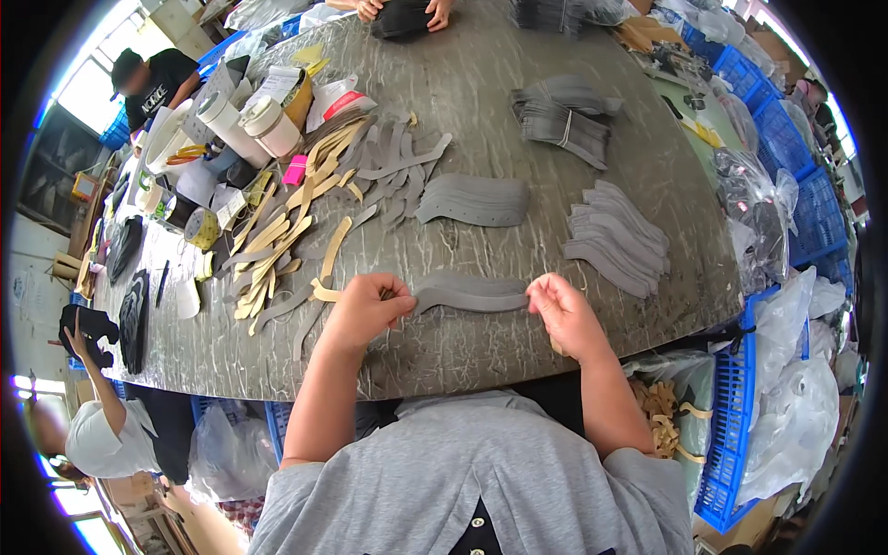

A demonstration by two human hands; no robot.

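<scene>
A long curved grey cut piece [470, 292] lies on the grey table [481, 55] just in front of me. My left hand [367, 307] pinches its left end and my right hand [564, 312] pinches its right end. Beyond it rests a fanned stack of similar grey pieces [474, 199]. A second fanned grey stack [617, 238] sits to the right. Left of my left hand, tan strips [277, 242] lie mixed with grey strips [400, 162].
Banded grey bundles [564, 118] lie at the far right. Tape rolls and cups [250, 125] crowd the far left. Blue crates [731, 407] and plastic bags [786, 370] stand to my right. Other people are at the left edge [102, 435], far left [153, 79] and opposite [404, 11].
</scene>
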